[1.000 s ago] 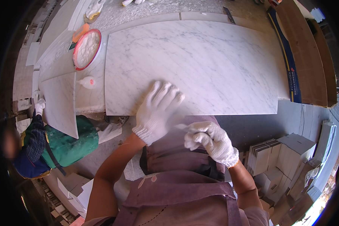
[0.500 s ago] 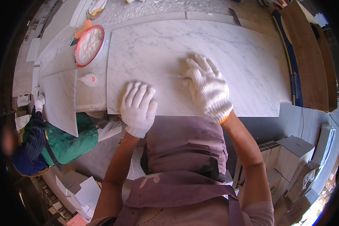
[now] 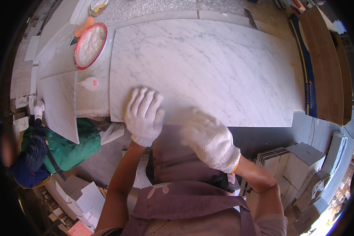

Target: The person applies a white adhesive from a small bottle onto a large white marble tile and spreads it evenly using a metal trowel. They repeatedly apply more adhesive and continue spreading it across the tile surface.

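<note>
Here we press our left hand (image 3: 144,115) flat, fingers spread, on the near edge of the large white marble slab (image 3: 208,67), which fills the centre and upper middle of the frame; nothing is grasped, the gloved palm only rests on the stone. Our right hand (image 3: 210,139), also in a white knit glove, sits just right of it at the slab's near edge, its fingers curled; we cannot tell whether they close on the edge or merely touch it. At the upper left of the frame a red-rimmed round bowl (image 3: 90,46) of white material lies on a smaller marble piece, with a small white squeeze bottle (image 3: 89,83) below it. At the lower left another person in a green top (image 3: 69,143) bends beside the bench. Along the right stands a brown wooden board (image 3: 324,67).
</note>
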The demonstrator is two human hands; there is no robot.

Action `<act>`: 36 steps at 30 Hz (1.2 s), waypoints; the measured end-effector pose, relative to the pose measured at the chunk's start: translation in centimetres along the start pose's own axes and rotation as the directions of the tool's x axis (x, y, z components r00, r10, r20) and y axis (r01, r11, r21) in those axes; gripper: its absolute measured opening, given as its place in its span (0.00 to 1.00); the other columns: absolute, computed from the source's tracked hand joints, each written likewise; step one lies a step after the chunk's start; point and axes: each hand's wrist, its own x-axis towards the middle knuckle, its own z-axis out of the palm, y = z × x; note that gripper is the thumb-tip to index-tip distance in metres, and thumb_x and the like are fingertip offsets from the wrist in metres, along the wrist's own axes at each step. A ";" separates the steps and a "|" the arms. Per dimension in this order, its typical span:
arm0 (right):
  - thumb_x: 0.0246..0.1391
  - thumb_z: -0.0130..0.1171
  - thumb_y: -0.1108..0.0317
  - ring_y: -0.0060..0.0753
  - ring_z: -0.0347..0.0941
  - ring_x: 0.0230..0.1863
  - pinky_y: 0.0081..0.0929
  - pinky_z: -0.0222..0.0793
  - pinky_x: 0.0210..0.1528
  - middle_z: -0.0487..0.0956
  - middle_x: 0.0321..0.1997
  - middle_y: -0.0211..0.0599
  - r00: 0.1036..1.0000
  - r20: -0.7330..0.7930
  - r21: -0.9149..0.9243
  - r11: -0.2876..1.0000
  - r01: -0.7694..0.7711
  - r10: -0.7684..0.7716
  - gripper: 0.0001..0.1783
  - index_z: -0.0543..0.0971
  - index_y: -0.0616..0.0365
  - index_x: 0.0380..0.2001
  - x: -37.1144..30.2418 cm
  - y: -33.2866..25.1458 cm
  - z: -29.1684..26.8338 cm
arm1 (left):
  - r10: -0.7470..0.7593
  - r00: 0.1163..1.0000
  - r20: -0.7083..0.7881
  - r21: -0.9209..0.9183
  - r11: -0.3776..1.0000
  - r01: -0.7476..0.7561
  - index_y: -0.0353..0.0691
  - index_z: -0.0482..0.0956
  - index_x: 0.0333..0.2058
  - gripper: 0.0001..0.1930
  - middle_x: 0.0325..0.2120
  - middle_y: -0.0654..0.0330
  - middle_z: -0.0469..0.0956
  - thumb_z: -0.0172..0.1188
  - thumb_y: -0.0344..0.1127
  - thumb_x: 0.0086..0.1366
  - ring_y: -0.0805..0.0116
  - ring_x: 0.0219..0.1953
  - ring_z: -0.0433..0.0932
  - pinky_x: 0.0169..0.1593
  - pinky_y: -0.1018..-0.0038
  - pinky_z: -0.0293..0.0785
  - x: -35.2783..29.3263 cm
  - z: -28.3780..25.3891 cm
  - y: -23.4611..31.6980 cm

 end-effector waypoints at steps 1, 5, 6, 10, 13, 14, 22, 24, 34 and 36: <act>0.47 0.74 0.71 0.52 0.82 0.60 0.45 0.80 0.61 0.86 0.56 0.33 0.999 -0.026 0.082 0.996 -0.018 0.020 0.14 0.85 0.49 0.40 -0.4 -0.6 0.4 | -0.007 1.000 0.000 -0.024 1.000 0.007 0.38 0.88 0.51 0.19 0.51 0.50 0.86 0.65 0.37 0.63 0.42 0.62 0.81 0.71 0.45 0.73 0.0 -0.1 0.0; 0.57 0.72 0.72 0.42 0.84 0.52 0.37 0.83 0.49 0.88 0.50 0.39 0.991 -0.052 0.388 0.917 -0.094 0.123 0.07 0.87 0.53 0.39 -0.7 -0.9 1.1 | -0.107 0.993 -0.051 -0.160 0.982 0.097 0.38 0.88 0.49 0.15 0.49 0.52 0.86 0.68 0.33 0.64 0.43 0.60 0.81 0.69 0.47 0.74 -0.9 -0.7 -0.2; 0.60 0.72 0.72 0.42 0.85 0.51 0.36 0.83 0.49 0.89 0.50 0.41 0.984 -0.086 0.490 0.867 -0.095 0.156 0.04 0.88 0.55 0.39 -0.3 -0.6 1.1 | -0.174 0.982 -0.069 -0.203 0.967 0.157 0.37 0.87 0.48 0.14 0.48 0.52 0.86 0.69 0.32 0.65 0.43 0.59 0.81 0.68 0.48 0.74 -1.3 -0.9 -0.5; 0.73 0.65 0.69 0.37 0.84 0.46 0.29 0.81 0.48 0.89 0.47 0.43 0.975 -0.150 0.610 0.791 -0.039 0.164 0.09 0.89 0.63 0.38 2.9 0.9 0.0 | -0.597 0.769 -0.229 -0.329 0.791 0.516 0.37 0.86 0.49 0.14 0.47 0.55 0.82 0.73 0.28 0.65 0.52 0.53 0.82 0.61 0.55 0.77 -3.2 -1.6 -2.8; 0.73 0.64 0.74 0.31 0.84 0.43 0.26 0.81 0.47 0.87 0.49 0.47 0.946 -0.128 0.709 0.694 -0.123 0.298 0.12 0.87 0.66 0.54 7.4 1.7 -0.6 | -0.889 0.410 -0.203 -0.631 0.439 0.640 0.37 0.82 0.57 0.22 0.52 0.55 0.77 0.76 0.29 0.66 0.61 0.51 0.80 0.60 0.62 0.76 -3.9 -1.9 -6.3; 0.72 0.64 0.75 0.30 0.84 0.42 0.25 0.81 0.46 0.87 0.50 0.48 0.928 -0.143 0.741 0.658 -0.130 0.345 0.14 0.86 0.66 0.58 9.1 2.0 -0.6 | -0.856 0.426 -0.292 -0.553 0.514 0.656 0.36 0.81 0.58 0.24 0.53 0.54 0.76 0.76 0.29 0.65 0.60 0.52 0.80 0.61 0.62 0.75 -4.0 -2.0 -7.4; 0.68 0.67 0.71 0.21 0.78 0.34 0.25 0.77 0.40 0.86 0.41 0.35 0.974 -0.083 0.429 0.890 -0.156 0.211 0.20 0.85 0.61 0.61 23.7 2.7 2.7 | -0.684 0.557 -0.471 -0.314 0.720 0.619 0.33 0.77 0.64 0.30 0.53 0.55 0.81 0.76 0.29 0.64 0.60 0.54 0.79 0.64 0.62 0.74 -1.9 -1.6 -16.0; 0.69 0.66 0.67 0.20 0.76 0.30 0.26 0.75 0.38 0.84 0.34 0.33 0.983 -0.110 0.322 0.941 -0.106 0.149 0.19 0.86 0.60 0.60 26.1 2.5 4.4 | -0.717 0.576 -0.393 -0.396 0.697 0.598 0.33 0.78 0.63 0.32 0.51 0.53 0.84 0.79 0.31 0.62 0.53 0.54 0.81 0.62 0.58 0.75 -1.7 -1.0 -17.4; 0.66 0.60 0.65 0.50 0.86 0.54 0.38 0.79 0.58 0.89 0.56 0.48 0.998 0.015 0.209 0.976 -0.066 0.064 0.19 0.89 0.51 0.57 33.4 -0.1 8.8 | -0.756 0.574 -0.316 -0.411 0.654 0.635 0.36 0.84 0.58 0.25 0.48 0.51 0.86 0.77 0.37 0.64 0.49 0.50 0.82 0.55 0.57 0.77 -1.4 -0.6 -17.3; 0.66 0.59 0.64 0.50 0.86 0.53 0.38 0.79 0.59 0.88 0.56 0.49 0.992 0.056 0.129 0.984 -0.120 0.113 0.20 0.89 0.49 0.57 34.2 -0.5 9.1 | -0.741 0.537 -0.403 -0.376 0.669 0.641 0.36 0.86 0.46 0.12 0.40 0.56 0.87 0.73 0.30 0.64 0.58 0.44 0.83 0.55 0.64 0.77 -0.8 -0.8 -16.8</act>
